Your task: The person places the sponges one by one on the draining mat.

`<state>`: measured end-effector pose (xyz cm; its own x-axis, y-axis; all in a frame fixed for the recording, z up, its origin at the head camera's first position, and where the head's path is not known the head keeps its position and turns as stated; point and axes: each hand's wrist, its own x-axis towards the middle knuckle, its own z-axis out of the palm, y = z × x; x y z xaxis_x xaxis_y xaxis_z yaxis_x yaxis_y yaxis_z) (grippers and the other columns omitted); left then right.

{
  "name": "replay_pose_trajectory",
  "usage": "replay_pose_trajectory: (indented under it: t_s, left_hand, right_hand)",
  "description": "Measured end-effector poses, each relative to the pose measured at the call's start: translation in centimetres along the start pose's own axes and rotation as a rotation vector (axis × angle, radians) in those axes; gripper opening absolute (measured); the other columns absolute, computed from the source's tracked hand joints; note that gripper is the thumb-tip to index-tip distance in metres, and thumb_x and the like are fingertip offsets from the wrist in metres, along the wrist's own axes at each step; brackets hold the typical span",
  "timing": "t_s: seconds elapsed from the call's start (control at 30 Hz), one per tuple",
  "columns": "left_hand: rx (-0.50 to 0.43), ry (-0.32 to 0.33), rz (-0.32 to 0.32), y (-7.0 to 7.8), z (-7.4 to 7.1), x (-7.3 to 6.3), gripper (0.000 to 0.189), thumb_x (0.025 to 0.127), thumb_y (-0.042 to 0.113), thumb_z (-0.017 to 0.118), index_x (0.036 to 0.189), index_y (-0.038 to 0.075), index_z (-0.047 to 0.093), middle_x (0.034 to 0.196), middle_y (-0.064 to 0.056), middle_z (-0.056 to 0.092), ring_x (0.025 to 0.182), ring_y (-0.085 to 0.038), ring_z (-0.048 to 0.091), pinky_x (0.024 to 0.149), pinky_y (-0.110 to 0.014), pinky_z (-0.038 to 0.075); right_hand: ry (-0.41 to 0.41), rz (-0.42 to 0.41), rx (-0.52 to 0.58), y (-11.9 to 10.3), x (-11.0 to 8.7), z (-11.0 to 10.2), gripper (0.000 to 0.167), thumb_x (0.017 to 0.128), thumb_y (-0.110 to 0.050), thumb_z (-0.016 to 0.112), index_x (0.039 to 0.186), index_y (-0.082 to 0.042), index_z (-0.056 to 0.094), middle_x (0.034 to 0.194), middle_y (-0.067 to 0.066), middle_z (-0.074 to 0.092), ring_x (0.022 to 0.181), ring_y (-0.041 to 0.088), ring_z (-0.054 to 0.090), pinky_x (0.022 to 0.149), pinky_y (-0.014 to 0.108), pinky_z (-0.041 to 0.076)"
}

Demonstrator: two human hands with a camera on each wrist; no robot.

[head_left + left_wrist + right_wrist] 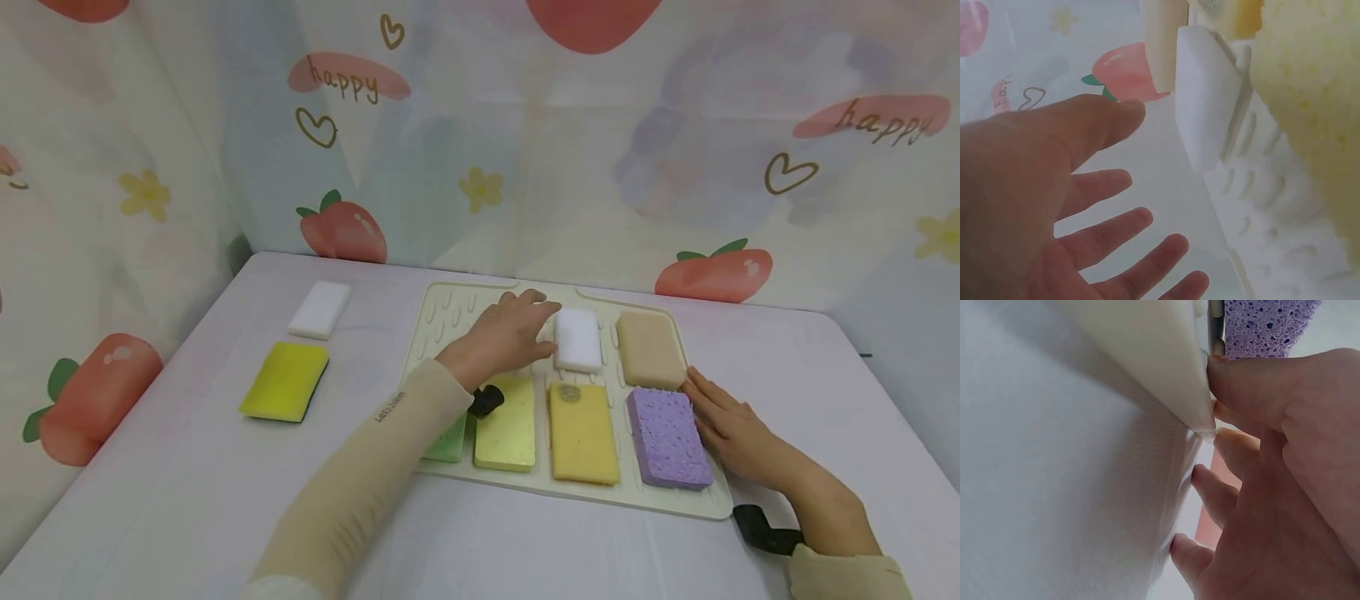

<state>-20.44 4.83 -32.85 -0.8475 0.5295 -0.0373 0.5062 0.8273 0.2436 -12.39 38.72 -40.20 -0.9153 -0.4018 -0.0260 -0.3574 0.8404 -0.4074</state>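
Note:
Over the back middle of a cream ribbed tray (517, 490), my left hand (508, 335) holds nothing, its fingers spread. Just right of it lies a white sponge (578, 343); the left wrist view shows a gap between them. A beige sponge (650, 348) sits at the tray's back right. Along the front are a partly hidden green sponge (447, 442), a pale yellow one (506, 433), a deeper yellow one (584, 437) and a purple porous one (670, 439). My right hand (735, 429) touches the tray's right edge with extended fingers, beside the purple sponge.
Left of the tray, a second white sponge (320, 309) lies behind a bright yellow sponge (285, 381) with a dark underside. White cloth (187, 500) covers the table. A printed curtain (525, 150) hangs along the back and sides.

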Motion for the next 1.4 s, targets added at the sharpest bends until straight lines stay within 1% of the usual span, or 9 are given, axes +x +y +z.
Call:
replay_pose_trajectory:
  t_s: [0.1, 0.17, 0.27, 0.53, 0.7, 1.0, 1.1, 1.23, 1.4]
  left_hand:
    - [0.009, 0.019, 0.016, -0.5, 0.0, -0.5, 0.051, 0.102, 0.028, 0.054, 0.15, 0.019, 0.043, 0.155, -0.005, 0.042, 0.127, -0.032, 0.051, 0.081, -0.034, 0.053]
    - [0.014, 0.031, 0.021, -0.9, 0.0, -0.9, 0.048, 0.103, 0.022, 0.051, 0.15, 0.018, 0.044, 0.153, -0.005, 0.044, 0.124, -0.032, 0.053, 0.072, -0.032, 0.05]
    - [0.025, 0.043, 0.025, -1.3, 0.1, -1.3, 0.046, 0.103, 0.017, 0.048, 0.149, 0.017, 0.045, 0.151, -0.005, 0.047, 0.122, -0.033, 0.054, 0.066, -0.03, 0.047]
    - [0.073, 0.06, 0.037, -2.2, 0.5, -2.5, 0.04, 0.104, 0.015, 0.048, 0.143, 0.01, 0.05, 0.144, -0.007, 0.055, 0.115, -0.034, 0.06, 0.077, -0.036, 0.057]
    - [0.111, 0.081, 0.05, -2.8, 0.8, -3.4, 0.037, 0.103, 0.013, 0.05, 0.14, 0.009, 0.054, 0.14, -0.007, 0.059, 0.109, -0.034, 0.063, 0.078, -0.039, 0.058]
    - [0.132, 0.12, 0.086, -4.0, 1.1, -4.7, 0.037, 0.101, 0.009, 0.051, 0.139, 0.008, 0.055, 0.141, -0.005, 0.06, 0.107, -0.034, 0.065, 0.081, -0.043, 0.058]
    - [0.154, 0.117, 0.09, -4.2, 1.1, -5.1, 0.039, 0.102, 0.01, 0.051, 0.141, 0.008, 0.053, 0.142, -0.004, 0.059, 0.111, -0.032, 0.064, 0.085, -0.043, 0.057]
    - [0.153, 0.087, 0.054, -4.6, 0.9, -5.8, 0.042, 0.103, 0.011, 0.05, 0.145, 0.009, 0.05, 0.147, -0.004, 0.055, 0.121, -0.03, 0.06, 0.095, -0.045, 0.053]
    - [0.151, 0.068, 0.013, -5.4, 0.5, -6.7, 0.044, 0.103, 0.009, 0.049, 0.146, 0.007, 0.048, 0.15, -0.006, 0.051, 0.128, -0.031, 0.056, 0.101, -0.047, 0.05]
  right_hand:
    - [0.031, -0.032, -0.015, 0.2, 0.0, 0.2, 0.058, 0.1, -0.006, 0.05, 0.151, 0.01, 0.028, 0.161, 0.027, 0.018, 0.142, 0.056, 0.023, 0.096, 0.084, 0.02]
    - [0.043, -0.043, -0.02, 0.3, 0.0, 0.2, 0.058, 0.1, -0.006, 0.05, 0.151, 0.009, 0.028, 0.162, 0.026, 0.018, 0.143, 0.055, 0.023, 0.095, 0.083, 0.021]
    - [0.053, -0.048, -0.026, 0.3, 0.0, 0.3, 0.058, 0.1, -0.006, 0.05, 0.151, 0.009, 0.028, 0.162, 0.026, 0.018, 0.143, 0.054, 0.023, 0.095, 0.083, 0.022]
    - [0.005, 0.003, 0.011, -0.1, 0.0, 0.1, 0.058, 0.101, -0.007, 0.048, 0.152, 0.008, 0.025, 0.162, 0.027, 0.015, 0.142, 0.058, 0.021, 0.096, 0.087, 0.013]
    - [-0.002, 0.012, 0.011, -0.2, 0.0, 0.0, 0.058, 0.101, -0.007, 0.048, 0.152, 0.009, 0.025, 0.162, 0.028, 0.015, 0.141, 0.059, 0.021, 0.097, 0.087, 0.013]
    - [0.01, 0.005, 0.001, -0.2, -0.1, 0.0, 0.058, 0.101, -0.007, 0.048, 0.152, 0.009, 0.025, 0.161, 0.028, 0.016, 0.141, 0.059, 0.022, 0.096, 0.086, 0.015]
    - [0.021, -0.003, 0.001, -0.2, -0.1, 0.1, 0.058, 0.101, -0.007, 0.048, 0.152, 0.008, 0.025, 0.162, 0.027, 0.016, 0.141, 0.058, 0.023, 0.096, 0.086, 0.015]
    - [0.041, -0.022, -0.002, -0.1, -0.2, 0.2, 0.058, 0.101, -0.007, 0.048, 0.153, 0.007, 0.025, 0.162, 0.027, 0.017, 0.14, 0.058, 0.024, 0.095, 0.086, 0.016]
    - [0.042, -0.026, 0.004, 0.0, -0.1, 0.2, 0.058, 0.102, -0.007, 0.047, 0.153, 0.007, 0.025, 0.162, 0.027, 0.017, 0.14, 0.058, 0.024, 0.095, 0.087, 0.015]
